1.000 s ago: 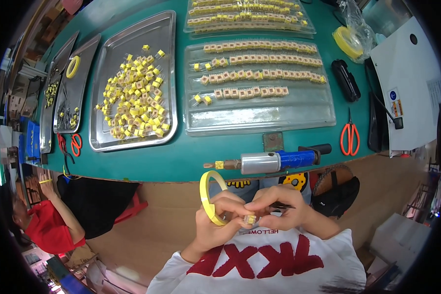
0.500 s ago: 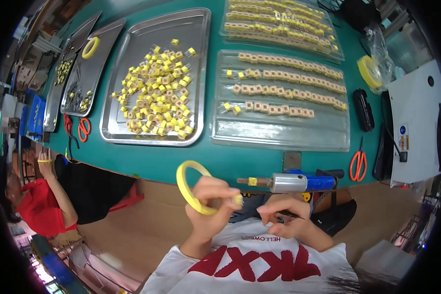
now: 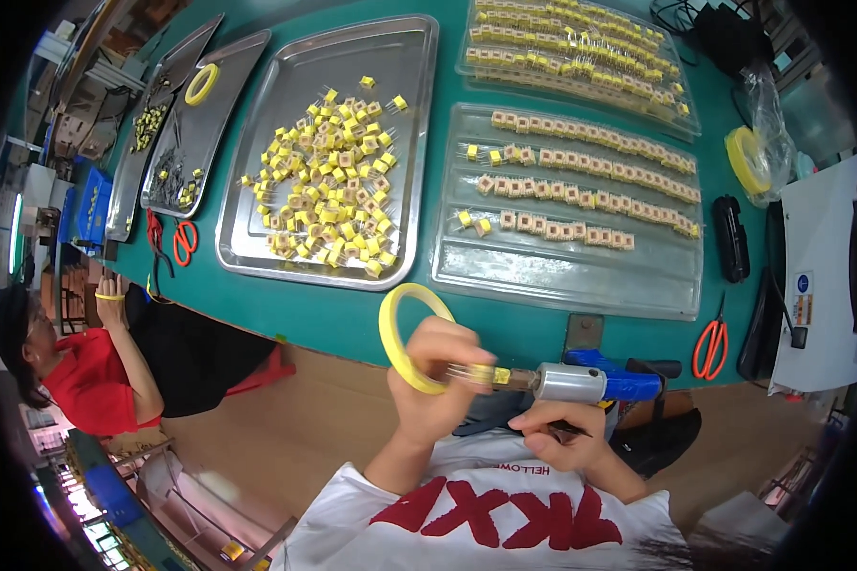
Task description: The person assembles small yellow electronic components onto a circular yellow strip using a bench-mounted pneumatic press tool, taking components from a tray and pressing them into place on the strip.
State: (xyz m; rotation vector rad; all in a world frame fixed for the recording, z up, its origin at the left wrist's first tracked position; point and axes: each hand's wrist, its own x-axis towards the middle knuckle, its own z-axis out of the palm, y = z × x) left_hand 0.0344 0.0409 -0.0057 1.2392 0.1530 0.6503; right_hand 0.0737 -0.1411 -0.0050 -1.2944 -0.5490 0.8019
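Observation:
My left hand [image 3: 428,390] pinches a small yellow component with thin metal pins [image 3: 473,375], slightly blurred. A roll of yellow tape [image 3: 393,333] hangs round the fingers of that hand. The component is at the tip of the narrow shaft of a silver and blue motor tool [image 3: 569,382], fixed at the table's front edge; whether it sits on the shaft I cannot tell. To the right and nearer my body, my right hand [image 3: 564,440] is closed on a thin dark tool [image 3: 567,430], mostly hidden by the fingers.
A metal tray [image 3: 286,81] holds a heap of yellow components. Clear plastic trays [image 3: 543,281] carry rows of them. Orange-handled scissors [image 3: 709,350], a black case [image 3: 730,238] and another tape roll [image 3: 747,160] lie at right. A co-worker in red [image 3: 100,376] sits at left.
My left hand has moved right with the component, up to the motor tool's shaft tip. My right hand stays close to my body below the tool. The whole view has shifted a little.

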